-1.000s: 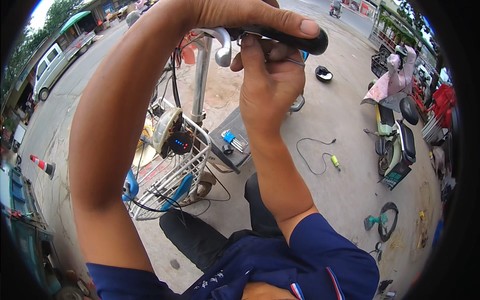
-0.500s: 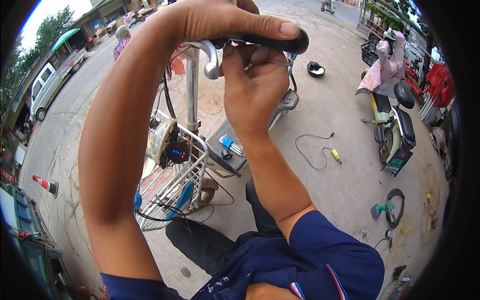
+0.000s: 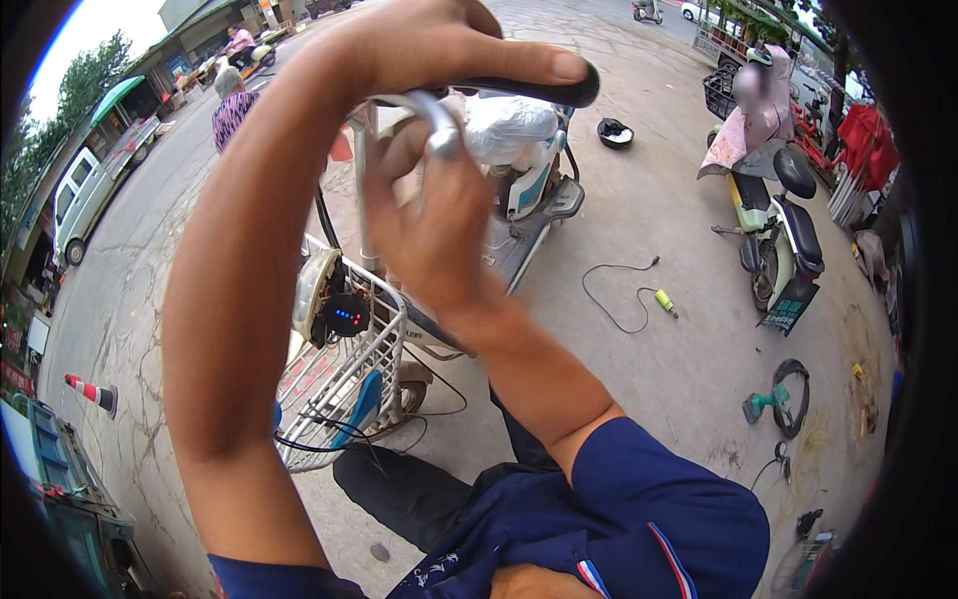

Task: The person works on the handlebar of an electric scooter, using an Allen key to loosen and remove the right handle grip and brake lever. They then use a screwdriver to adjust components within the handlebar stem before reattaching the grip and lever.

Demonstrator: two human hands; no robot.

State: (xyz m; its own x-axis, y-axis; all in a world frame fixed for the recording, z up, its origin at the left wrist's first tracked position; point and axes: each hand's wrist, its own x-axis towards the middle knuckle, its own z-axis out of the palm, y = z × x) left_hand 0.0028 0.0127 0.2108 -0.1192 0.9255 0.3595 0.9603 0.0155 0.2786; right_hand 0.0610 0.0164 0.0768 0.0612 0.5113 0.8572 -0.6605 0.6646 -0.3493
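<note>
My left hand is raised at the top of the view, shut around the black handlebar grip of an electric scooter, thumb lying along it. Just below, my right hand reaches up with its back toward me. Its fingers are closed on the silver brake lever under the grip. The chrome handlebar stem runs down behind my right hand. What my right fingertips touch is hidden by the hand itself.
Below the bar are the scooter's white wire basket, its headlamp and a small display with blue lights. A pink-covered scooter is parked at right. A green drill, a cable with a yellow tool and a traffic cone lie on the concrete.
The handlebar and both hands now sit closer and larger in view. My right hand has slid lower and left under the lever, which now shows above its fingers. My left hand keeps its grip.
</note>
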